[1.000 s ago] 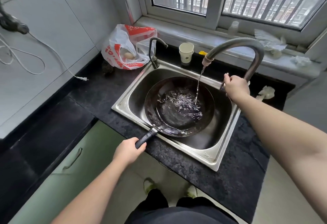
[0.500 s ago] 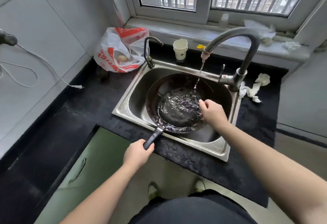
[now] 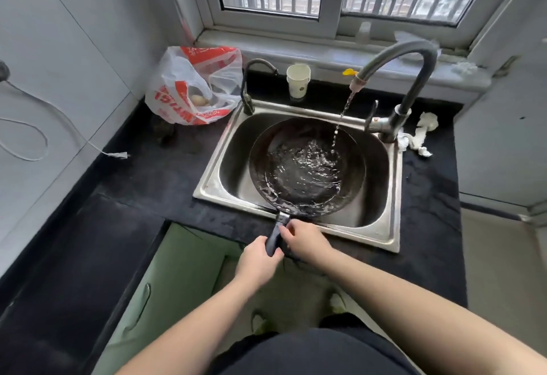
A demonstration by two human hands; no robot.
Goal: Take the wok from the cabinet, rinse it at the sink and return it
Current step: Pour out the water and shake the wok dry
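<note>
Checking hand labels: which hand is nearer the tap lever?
Right. The right hand pinches the wok handle, below the lever; the left hand grips it lower.

One wok sits in one sink at frame centre, beneath two taps: a large one and a small one. Upper centre stands one paper cup; upper left lies one plastic bag. Two hands, left hand and right hand, meet at lower centre.

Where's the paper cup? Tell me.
In the head view, the paper cup stands on the counter behind the sink, between the plastic bag and the big faucet.
</note>
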